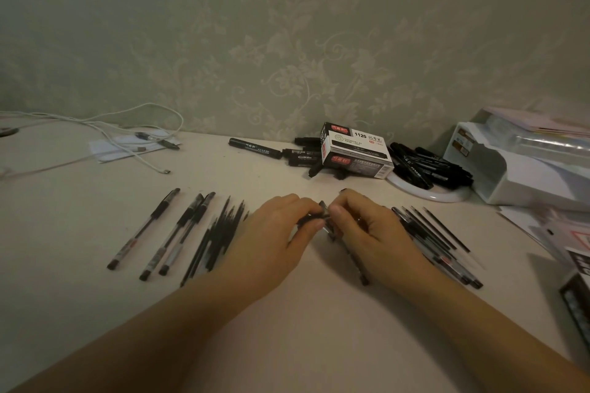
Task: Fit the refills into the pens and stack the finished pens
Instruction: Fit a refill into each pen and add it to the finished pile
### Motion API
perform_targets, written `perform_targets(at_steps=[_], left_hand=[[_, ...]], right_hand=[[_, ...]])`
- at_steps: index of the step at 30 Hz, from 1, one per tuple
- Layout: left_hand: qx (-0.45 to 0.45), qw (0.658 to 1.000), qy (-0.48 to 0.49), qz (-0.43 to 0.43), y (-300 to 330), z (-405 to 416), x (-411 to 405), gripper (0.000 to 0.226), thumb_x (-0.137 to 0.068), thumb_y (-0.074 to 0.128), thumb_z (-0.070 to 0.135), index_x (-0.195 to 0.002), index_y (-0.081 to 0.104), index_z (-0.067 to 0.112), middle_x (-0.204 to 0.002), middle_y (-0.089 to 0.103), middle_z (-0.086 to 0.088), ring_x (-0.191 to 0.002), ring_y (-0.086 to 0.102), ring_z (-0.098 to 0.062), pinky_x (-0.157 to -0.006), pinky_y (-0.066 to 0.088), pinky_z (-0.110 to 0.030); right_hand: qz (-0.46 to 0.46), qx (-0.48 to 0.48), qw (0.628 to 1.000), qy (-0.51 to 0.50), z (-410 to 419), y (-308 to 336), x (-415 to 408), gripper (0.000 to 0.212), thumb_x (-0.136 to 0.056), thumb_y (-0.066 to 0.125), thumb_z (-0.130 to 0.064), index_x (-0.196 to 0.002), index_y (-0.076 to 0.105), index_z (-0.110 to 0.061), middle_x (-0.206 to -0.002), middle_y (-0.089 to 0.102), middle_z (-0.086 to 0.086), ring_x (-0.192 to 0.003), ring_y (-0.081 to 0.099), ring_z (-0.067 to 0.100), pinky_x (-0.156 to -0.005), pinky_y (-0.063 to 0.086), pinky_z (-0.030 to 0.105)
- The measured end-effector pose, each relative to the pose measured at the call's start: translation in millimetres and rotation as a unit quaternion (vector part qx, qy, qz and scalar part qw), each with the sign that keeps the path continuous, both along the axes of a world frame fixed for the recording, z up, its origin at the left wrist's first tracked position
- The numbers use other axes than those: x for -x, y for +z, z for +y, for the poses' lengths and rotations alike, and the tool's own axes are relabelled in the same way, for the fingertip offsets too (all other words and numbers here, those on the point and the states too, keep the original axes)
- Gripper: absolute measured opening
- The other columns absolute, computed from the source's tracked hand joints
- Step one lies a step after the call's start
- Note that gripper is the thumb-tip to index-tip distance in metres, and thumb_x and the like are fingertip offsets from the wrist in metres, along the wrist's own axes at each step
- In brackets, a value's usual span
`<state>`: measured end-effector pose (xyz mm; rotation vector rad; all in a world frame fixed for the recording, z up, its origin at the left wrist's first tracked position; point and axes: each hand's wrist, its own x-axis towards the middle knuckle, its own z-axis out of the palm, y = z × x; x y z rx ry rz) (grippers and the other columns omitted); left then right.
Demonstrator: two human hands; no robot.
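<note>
Item, far left: three finished pens point(166, 233) lying side by side on the table point(303, 329), not stacked; I log them as done. Next: loose refills point(220, 233) in a fan just beside the left hand point(274, 233), which pinches one end of a dark pen part point(314, 217). Centre: right hand point(367, 230) closed on the pen in hand point(354, 258); whether a refill is inside, I cannot tell. Right: unfilled pens and refills point(437, 242) by the wrist. Risks, my judgement: skewed joining could jam the tip; either forearm could sweep the heaps together, mixing done with undone.
</note>
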<state>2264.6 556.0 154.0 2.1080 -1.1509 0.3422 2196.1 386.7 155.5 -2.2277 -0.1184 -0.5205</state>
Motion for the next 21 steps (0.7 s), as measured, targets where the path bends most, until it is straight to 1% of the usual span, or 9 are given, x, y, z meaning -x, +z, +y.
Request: perform_targets(at_steps=[3,4,6,7,8,10,14,19,21], left_hand=[[-0.001,1.0,-0.002,-0.004,0.3,-0.7,0.2,0.023,-0.097,0.05,0.033,-0.11,0.065,0.023,-0.091,0.06,0.009,-0.084,0.051,-0.006,-0.075,0.045,-0.025],[0.0,1.0,-0.002,-0.003,0.6,-0.7,0.1,0.023,-0.097,0.05,0.033,-0.11,0.065,0.023,-0.091,0.06,0.009,-0.084,0.051,-0.006,-0.075,0.044,-0.024],[0.004,1.0,-0.002,0.0,0.5,-0.5,0.0,0.022,-0.096,0.051,0.033,-0.11,0.066,0.023,-0.09,0.059,0.01,-0.083,0.051,-0.005,-0.075,0.042,-0.021],[0.007,1.0,-0.003,0.0,0.2,-0.4,0.2,0.022,-0.096,0.051,0.033,-0.11,0.066,0.023,-0.089,0.058,0.011,-0.082,0.05,-0.004,-0.074,0.04,-0.019],[0.009,1.0,-0.004,0.001,0.2,-0.5,0.5,0.022,-0.096,0.052,0.032,-0.11,0.066,0.022,-0.088,0.058,0.011,-0.081,0.05,-0.004,-0.074,0.039,-0.018],[0.015,1.0,-0.007,0.001,0.6,-0.6,0.8,0.022,-0.095,0.054,0.032,-0.109,0.067,0.021,-0.089,0.06,0.01,-0.082,0.052,-0.005,-0.074,0.042,-0.02],[0.034,0.999,-0.011,-0.002,3.2,-0.4,0.7,0.018,-0.094,0.057,0.03,-0.105,0.067,0.021,-0.09,0.063,0.008,-0.084,0.056,-0.007,-0.075,0.048,-0.026],[0.026,0.999,0.002,-0.03,4.3,-0.5,0.1,0.017,-0.094,0.056,0.031,-0.105,0.066,0.023,-0.088,0.06,0.01,-0.08,0.049,-0.003,-0.071,0.04,-0.018],[0.02,0.999,0.016,-0.043,3.3,-0.6,0.7,0.018,-0.094,0.055,0.033,-0.105,0.065,0.024,-0.088,0.059,0.01,-0.08,0.048,-0.004,-0.07,0.04,-0.018]], right_hand=[[-0.002,0.007,1.0,-0.009,0.1,0.6,0.5,0.025,-0.099,0.047,-0.038,-0.084,0.061,-0.023,-0.075,0.063,-0.006,-0.068,0.057,0.004,-0.062,0.045,0.015],[-0.004,0.007,1.0,-0.009,0.7,1.1,0.7,0.026,-0.098,0.047,-0.039,-0.085,0.061,-0.022,-0.075,0.063,-0.006,-0.068,0.057,0.004,-0.062,0.044,0.014],[-0.007,0.009,1.0,-0.004,2.2,2.4,1.4,0.028,-0.097,0.046,-0.042,-0.087,0.062,-0.022,-0.075,0.064,-0.004,-0.071,0.06,0.008,-0.063,0.047,0.018],[-0.007,0.013,1.0,-0.003,2.7,3.1,1.7,0.027,-0.096,0.046,-0.042,-0.088,0.062,-0.022,-0.074,0.064,-0.004,-0.073,0.06,0.011,-0.066,0.049,0.024],[-0.008,0.022,1.0,-0.003,3.0,3.7,1.9,0.026,-0.097,0.047,-0.04,-0.088,0.063,-0.021,-0.074,0.064,-0.004,-0.073,0.06,0.012,-0.067,0.049,0.028],[-0.008,0.037,0.999,-0.005,3.5,4.2,2.2,0.024,-0.099,0.048,-0.034,-0.088,0.063,-0.019,-0.073,0.063,-0.003,-0.074,0.059,0.014,-0.068,0.047,0.031],[-0.008,0.018,1.0,-0.006,5.2,4.6,2.7,0.024,-0.1,0.048,-0.032,-0.087,0.062,-0.018,-0.074,0.063,0.0,-0.073,0.058,0.015,-0.066,0.046,0.029],[0.001,-0.013,1.0,-0.006,5.1,4.3,2.1,0.024,-0.099,0.049,-0.035,-0.086,0.063,-0.021,-0.073,0.063,0.002,-0.071,0.058,0.013,-0.064,0.046,0.025],[-0.002,-0.032,0.999,-0.012,5.5,3.5,1.4,0.027,-0.098,0.048,-0.041,-0.085,0.064,-0.025,-0.074,0.064,-0.001,-0.071,0.059,0.01,-0.064,0.047,0.021]])
